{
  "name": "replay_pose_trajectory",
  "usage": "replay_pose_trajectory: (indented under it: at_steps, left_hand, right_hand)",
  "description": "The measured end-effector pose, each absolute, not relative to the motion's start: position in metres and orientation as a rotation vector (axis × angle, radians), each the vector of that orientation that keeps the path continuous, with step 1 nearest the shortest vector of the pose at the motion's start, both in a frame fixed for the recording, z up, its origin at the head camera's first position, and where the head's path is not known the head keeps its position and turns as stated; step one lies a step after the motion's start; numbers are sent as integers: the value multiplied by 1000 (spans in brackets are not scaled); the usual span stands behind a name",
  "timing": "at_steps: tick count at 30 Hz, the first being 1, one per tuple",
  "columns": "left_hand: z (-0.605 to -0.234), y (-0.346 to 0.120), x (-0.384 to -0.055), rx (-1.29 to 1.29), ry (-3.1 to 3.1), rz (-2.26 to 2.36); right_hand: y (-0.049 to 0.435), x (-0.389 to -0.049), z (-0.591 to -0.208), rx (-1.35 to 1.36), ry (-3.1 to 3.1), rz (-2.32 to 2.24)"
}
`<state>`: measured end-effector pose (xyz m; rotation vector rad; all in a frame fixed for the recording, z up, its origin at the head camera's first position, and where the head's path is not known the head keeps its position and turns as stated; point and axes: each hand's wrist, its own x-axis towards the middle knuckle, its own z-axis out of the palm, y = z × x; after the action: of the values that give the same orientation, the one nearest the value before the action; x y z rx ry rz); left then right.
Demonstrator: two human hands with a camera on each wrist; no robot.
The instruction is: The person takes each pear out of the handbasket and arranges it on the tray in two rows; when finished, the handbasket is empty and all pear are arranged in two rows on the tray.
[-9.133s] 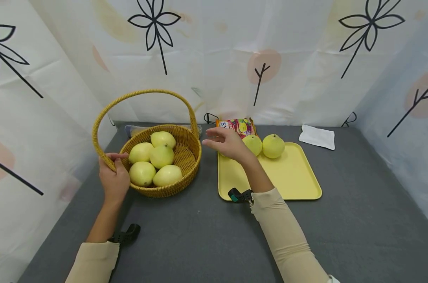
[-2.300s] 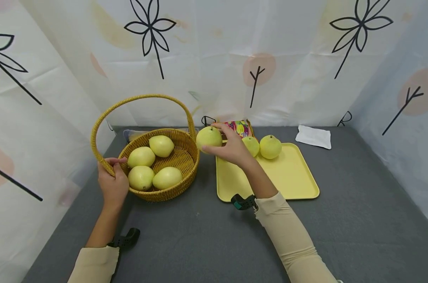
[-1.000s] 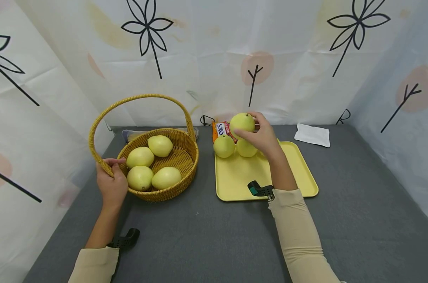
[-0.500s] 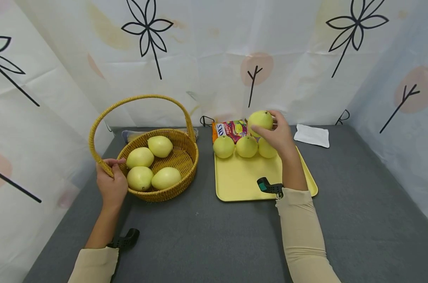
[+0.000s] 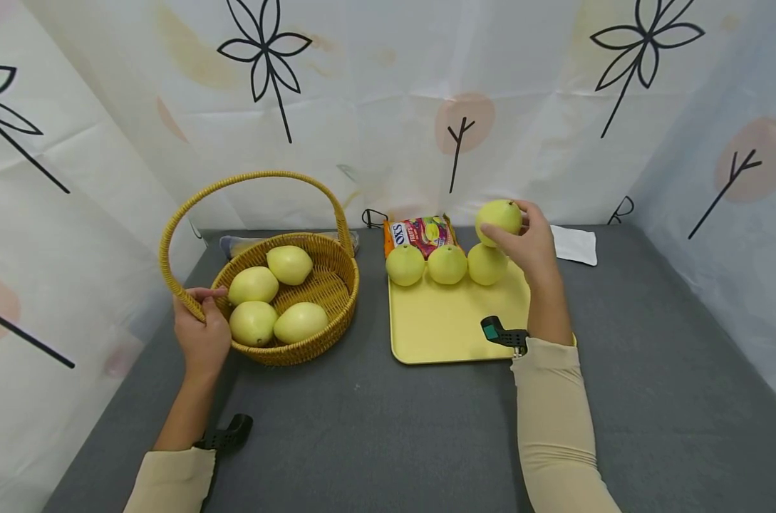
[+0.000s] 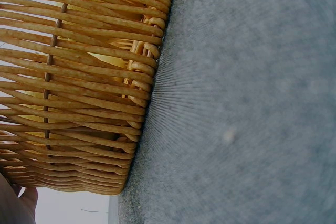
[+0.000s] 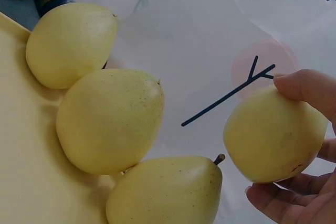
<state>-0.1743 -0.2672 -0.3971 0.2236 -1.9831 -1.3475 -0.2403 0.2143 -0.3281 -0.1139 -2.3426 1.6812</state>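
Observation:
My left hand [image 5: 202, 331] grips the wicker basket [image 5: 320, 342] at the foot of its tall handle, on the left side. Several yellow-green pears lie in the basket, one [image 5: 289, 265] towards its back. My right hand [image 5: 534, 242] holds another pear [image 7: 273, 135] between thumb and fingers, raised over the back right of the yellow tray [image 5: 452, 335]. Three pears stand in a row along the tray's back edge: a left one [image 5: 405, 266], a middle one [image 5: 447, 264] and a right one [image 5: 487, 265]. The held pear overlaps the right one in the head view.
Behind the row lies a colourful snack packet [image 5: 422, 234]. A white cloth [image 5: 575, 244] is at the back right, partly behind my right hand. Something in clear wrapping [image 5: 236, 244] shows behind the basket. A patterned white curtain [image 5: 388, 107] encloses the grey table [image 5: 355, 434].
My right hand took a pear out of the basket and has carried it rightwards across the tray's back edge, past the pears standing there. The left hand keeps its grip on the basket.

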Motion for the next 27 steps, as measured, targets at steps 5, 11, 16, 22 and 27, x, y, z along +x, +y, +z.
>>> replay_pose_trajectory:
  at_steps: [5, 11, 16, 22, 27]
  left_hand:
    - [-401, -270, -178, 230, -1984, -1345]
    - [-395, -264, -173, 223, -1972, -1346]
    - [-395, -264, -172, 226, -1976, -1336]
    - [-401, -269, -176, 232, -1981, -1318]
    - [-399, -267, -175, 221, -1971, -1326]
  right_hand:
    - [225, -239, -330, -182, -2349, 1652]
    - [235, -237, -333, -275, -2388, 1622]
    - [244, -237, -337, -348, -2417, 1603]
    - [255, -240, -348, -397, -2462, 1570]
    - [262, -241, -356, -439, -2543, 1567]
